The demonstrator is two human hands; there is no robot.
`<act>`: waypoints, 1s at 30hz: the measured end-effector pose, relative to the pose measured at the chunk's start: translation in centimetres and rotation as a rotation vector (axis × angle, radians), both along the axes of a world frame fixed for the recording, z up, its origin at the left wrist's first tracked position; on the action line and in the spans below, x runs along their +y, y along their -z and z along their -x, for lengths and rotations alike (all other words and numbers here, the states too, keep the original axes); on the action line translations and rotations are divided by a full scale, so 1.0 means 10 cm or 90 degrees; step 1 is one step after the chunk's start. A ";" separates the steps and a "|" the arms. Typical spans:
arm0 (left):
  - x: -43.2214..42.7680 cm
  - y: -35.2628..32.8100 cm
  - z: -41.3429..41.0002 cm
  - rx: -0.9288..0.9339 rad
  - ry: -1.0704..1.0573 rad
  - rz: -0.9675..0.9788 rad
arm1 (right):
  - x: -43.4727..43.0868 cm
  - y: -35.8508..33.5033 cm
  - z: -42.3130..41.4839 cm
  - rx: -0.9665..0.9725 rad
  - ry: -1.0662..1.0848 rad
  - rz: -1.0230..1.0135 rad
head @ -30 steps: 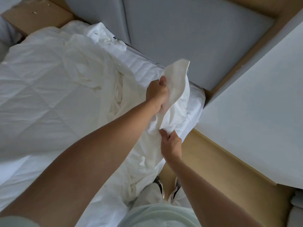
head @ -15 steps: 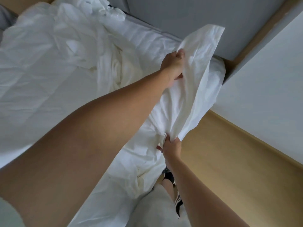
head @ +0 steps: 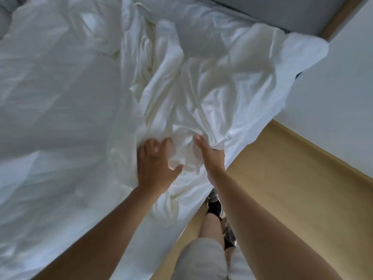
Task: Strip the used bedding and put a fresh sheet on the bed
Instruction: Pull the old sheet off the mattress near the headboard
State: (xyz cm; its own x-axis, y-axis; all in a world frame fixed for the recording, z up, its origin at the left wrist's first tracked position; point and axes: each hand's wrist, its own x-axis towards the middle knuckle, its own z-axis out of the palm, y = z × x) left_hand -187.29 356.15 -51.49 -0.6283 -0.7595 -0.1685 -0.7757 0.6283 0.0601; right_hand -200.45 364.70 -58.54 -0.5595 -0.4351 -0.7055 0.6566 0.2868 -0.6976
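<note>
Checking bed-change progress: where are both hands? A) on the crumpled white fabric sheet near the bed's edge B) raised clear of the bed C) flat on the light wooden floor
A: the left hand and right hand both touch the crumpled white fabric sheet, side by side.

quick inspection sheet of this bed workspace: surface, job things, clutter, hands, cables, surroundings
surface: bed under a white quilted cover, spread across the left of the view.
job's things: crumpled white fabric sheet, bunched along the near edge, one end draped over the bed corner by the wall.
clutter: nothing seen.
grippers: left hand grips a bunch of the sheet; right hand pinches its edge, thumb on top, fingers hidden under the cloth.
cables: nothing seen.
surroundings: light wooden floor, white wall, grey headboard; black and silver shoe beside the bed.
</note>
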 end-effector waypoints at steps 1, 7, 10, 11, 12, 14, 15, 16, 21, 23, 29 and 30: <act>0.11 0.11 -0.16 -0.021 -0.028 0.002 | -0.08 0.00 0.03 -0.004 -0.029 0.027; 0.39 0.58 -0.45 -0.007 0.005 0.033 | -0.59 -0.04 0.13 0.222 -0.132 -0.368; 0.33 0.66 -0.83 -0.073 0.071 0.036 | -0.65 -0.06 0.20 0.411 -0.154 -0.318; 0.30 0.66 -0.99 -0.081 0.064 0.038 | -0.64 -0.07 0.21 0.439 -0.140 -0.303; 0.27 0.65 -1.14 -0.089 0.060 0.036 | -0.64 -0.06 0.23 0.454 -0.139 -0.308; 0.24 0.60 -1.46 -0.114 0.057 0.035 | -0.64 -0.05 0.26 0.449 -0.156 -0.339; 0.23 0.58 -1.65 -0.129 0.061 0.043 | -0.65 -0.07 0.27 0.442 -0.177 -0.364; 0.23 0.55 -1.85 -0.143 0.061 0.049 | -0.65 -0.09 0.27 0.446 -0.197 -0.388; 0.17 0.27 -2.66 -0.186 0.027 0.035 | -0.59 -0.28 0.26 0.397 -0.109 -0.368; 0.20 0.20 -2.67 -0.191 -0.014 0.035 | -0.57 -0.40 0.25 0.323 -0.046 -0.315; 0.62 0.21 -2.04 0.002 -0.100 0.057 | -0.25 -0.58 -0.25 -0.065 0.103 -0.060; 0.69 0.24 -1.90 0.027 -0.079 0.042 | -0.20 -0.54 -0.41 -0.088 0.083 -0.061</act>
